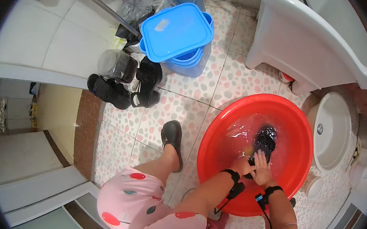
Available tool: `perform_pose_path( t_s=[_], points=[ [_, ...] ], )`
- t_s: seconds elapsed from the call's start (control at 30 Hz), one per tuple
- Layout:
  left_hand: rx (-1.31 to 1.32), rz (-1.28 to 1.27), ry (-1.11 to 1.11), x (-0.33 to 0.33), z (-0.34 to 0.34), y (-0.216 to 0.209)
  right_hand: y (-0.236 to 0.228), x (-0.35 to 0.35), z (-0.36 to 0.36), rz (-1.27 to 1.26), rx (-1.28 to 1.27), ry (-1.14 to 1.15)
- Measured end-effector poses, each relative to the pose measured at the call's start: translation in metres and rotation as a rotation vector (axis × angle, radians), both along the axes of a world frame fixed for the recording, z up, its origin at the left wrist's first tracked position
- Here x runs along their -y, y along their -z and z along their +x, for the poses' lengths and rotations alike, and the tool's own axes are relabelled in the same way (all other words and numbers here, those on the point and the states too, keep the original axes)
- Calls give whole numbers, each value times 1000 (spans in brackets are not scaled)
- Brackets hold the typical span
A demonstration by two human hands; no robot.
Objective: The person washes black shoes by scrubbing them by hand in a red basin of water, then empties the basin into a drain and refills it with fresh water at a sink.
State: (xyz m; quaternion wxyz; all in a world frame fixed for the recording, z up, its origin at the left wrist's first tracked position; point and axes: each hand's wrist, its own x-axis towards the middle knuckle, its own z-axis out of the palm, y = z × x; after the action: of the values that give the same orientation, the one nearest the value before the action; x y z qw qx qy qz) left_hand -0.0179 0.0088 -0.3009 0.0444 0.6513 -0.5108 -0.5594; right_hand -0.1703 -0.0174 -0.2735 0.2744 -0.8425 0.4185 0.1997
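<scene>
A large red basin [209,132] stands on the floor in front of me, with cloudy water in it. In the water lies a dark, wet, shiny bundle [265,138] that looks like cloth; its exact kind cannot be made out. My right hand [263,169] rests on the bundle's near part, its fingers stretched out and apart. Close beside it, my left hand [241,167] grips the near end of the bundle, with its fingertips partly hidden. Something yellowish [249,149] shows in the water by the left hand. Dark straps with small devices circle both wrists.
Blue buckets [192,63] with a blue lid [178,32] stand ahead, near black shoes [146,83] and a clear jar [118,65]. At right are a white pedestal sink [308,47], a white basin [333,132] and a small tub [314,187]. My black clog [172,137] stands left of the basin.
</scene>
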Motion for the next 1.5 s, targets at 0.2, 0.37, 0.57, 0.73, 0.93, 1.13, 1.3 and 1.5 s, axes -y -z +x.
perform_pose_path(
  t_s=[0.2, 0.37, 0.57, 0.73, 0.93, 1.13, 1.3, 1.5],
  points=[
    [-208, -192, -286, -18, 9, 28, -37, 15, -6, 216, 387, 259],
    [-322, -100, -259, 1, -23, -8, -25, -10, -32, -124, 325, 451],
    [-171, -53, -276, -12, -10, 33, -4, -22, 5, 7, 64, 461],
    [-183, 56, -191, 2, -13, 19, 11, -23, -10, -40, 41, 445],
    [-122, -232, -16, -26, -8, 10, 15, -6, -18, -48, 309, 433],
    [-50, -82, 11, -13, -9, -6, -1, -25, -11, 21, 342, 444],
    [23, -60, 76, -9, -7, -11, -24, -56, -19, -129, 245, 625],
    [71, -28, 71, -4, -13, -13, 5, -76, -22, 152, 545, 992]
  ],
)
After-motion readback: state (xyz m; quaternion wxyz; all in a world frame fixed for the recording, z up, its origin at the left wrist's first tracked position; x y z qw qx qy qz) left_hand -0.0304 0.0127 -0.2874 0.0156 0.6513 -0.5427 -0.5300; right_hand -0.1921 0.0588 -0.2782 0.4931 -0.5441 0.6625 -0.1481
